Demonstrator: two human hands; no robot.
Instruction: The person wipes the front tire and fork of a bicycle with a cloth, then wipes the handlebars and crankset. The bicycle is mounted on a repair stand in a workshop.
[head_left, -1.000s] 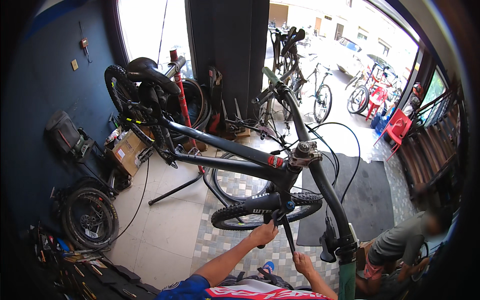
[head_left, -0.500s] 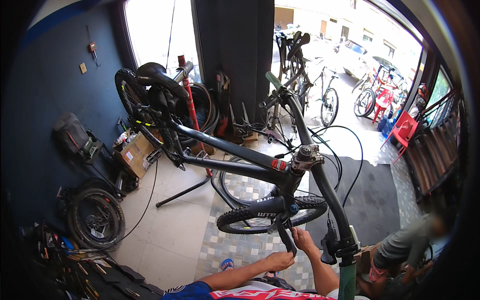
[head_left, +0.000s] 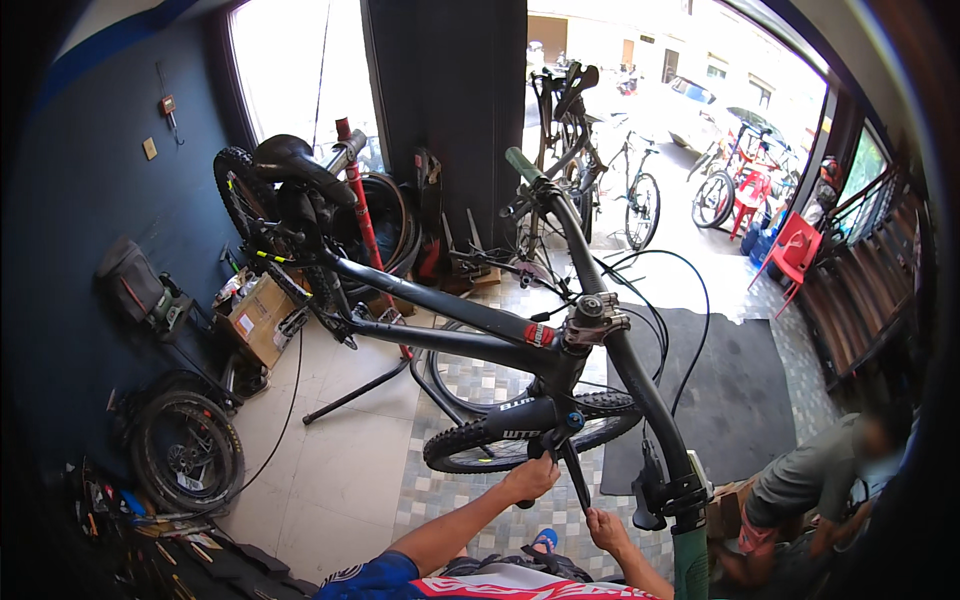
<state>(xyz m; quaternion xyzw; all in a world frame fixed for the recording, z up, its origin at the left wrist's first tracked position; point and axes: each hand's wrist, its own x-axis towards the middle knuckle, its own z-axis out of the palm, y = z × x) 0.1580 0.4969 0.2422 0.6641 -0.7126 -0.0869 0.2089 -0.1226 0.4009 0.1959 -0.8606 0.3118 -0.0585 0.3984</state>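
Observation:
A black mountain bike [head_left: 440, 300] hangs in a red repair stand [head_left: 362, 215], its handlebar [head_left: 640, 370] close in front of me. From the fork beneath the head tube, a black flexible strip [head_left: 575, 475] runs down toward me. My right hand [head_left: 607, 530] pinches the strip's lower end. My left hand [head_left: 532, 480] is closed at the fork leg, just left of the strip; what lies in its fingers is mostly hidden. A padded black wrap [head_left: 520, 420] with white lettering sits by the fork crown, above the knobbly front tyre [head_left: 455, 450].
A person [head_left: 810, 480] crouches at the lower right. Tools lie on a dark bench [head_left: 190, 560] at the lower left, near a loose wheel [head_left: 188, 450]. A cardboard box [head_left: 260, 320] stands by the wall. Black mat [head_left: 710, 400] and red chair [head_left: 795, 250] are at the right.
My left hand has moved up and left to the fork leg. My right hand has moved down to the strip's lower end, and the strip now stretches straighter. The view has shifted slightly.

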